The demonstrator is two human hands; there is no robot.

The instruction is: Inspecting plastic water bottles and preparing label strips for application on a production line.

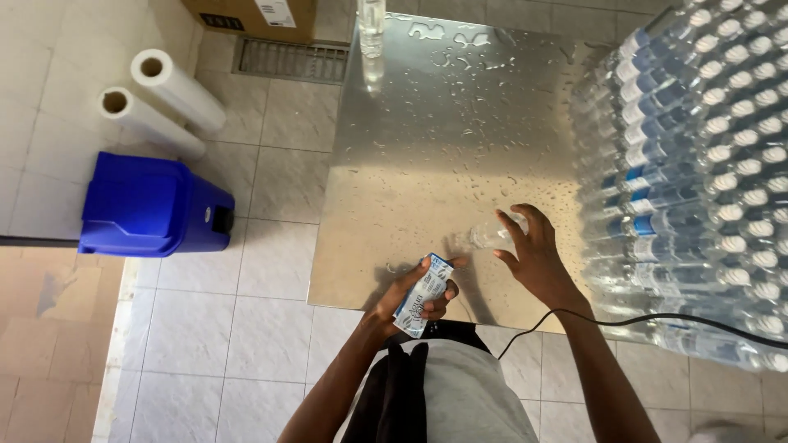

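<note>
Clear plastic bottle [490,233] lies on the wet steel table [427,148], steadied under the right hand [533,254]; left hand [414,295] pinches a blue-white label [423,294]. Labelling appears in hand; wrapping demands alignment.

two paper rolls [160,98], one blue bin [152,205], perhaps dozens of stacked bottles [706,164]

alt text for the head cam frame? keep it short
Seen from above, a person's right hand grips a clear plastic bottle lying on a wet steel table, while the left hand holds a small stack of blue-and-white labels. Rows of capped water bottles fill the table's right side; a blue bin and two white rolls sit on the tiled floor.
</note>
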